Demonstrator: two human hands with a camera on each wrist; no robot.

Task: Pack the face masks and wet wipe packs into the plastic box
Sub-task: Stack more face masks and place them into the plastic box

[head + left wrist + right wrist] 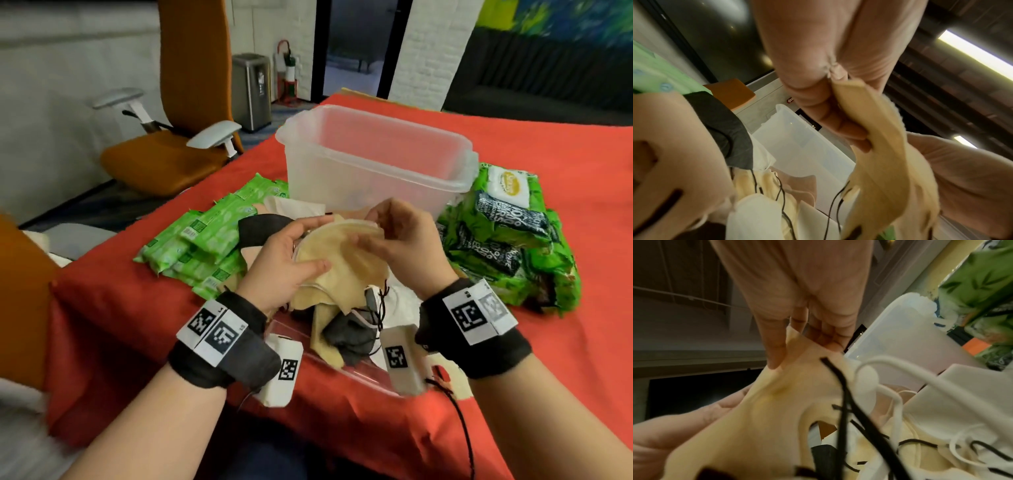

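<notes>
Both hands hold a beige face mask (pixel 337 253) above a loose heap of masks (pixel 346 329). My left hand (pixel 291 253) grips its left side, thumb on top, fingers curled under its edge (pixel 849 97). My right hand (pixel 394 236) pinches the mask's right edge (pixel 795 337) between thumb and fingers. The clear plastic box (pixel 376 161) stands open just beyond the hands. Light green wipe packs (pixel 202 240) lie left of it, and dark green wipe packs (pixel 507 236) are piled at its right.
A clear lid (pixel 346 373) lies under the mask heap near the table's front edge. The red tablecloth (pixel 548 144) covers the table. An orange office chair (pixel 181 130) stands off the table's left side, with a metal bin (pixel 251 90) behind it.
</notes>
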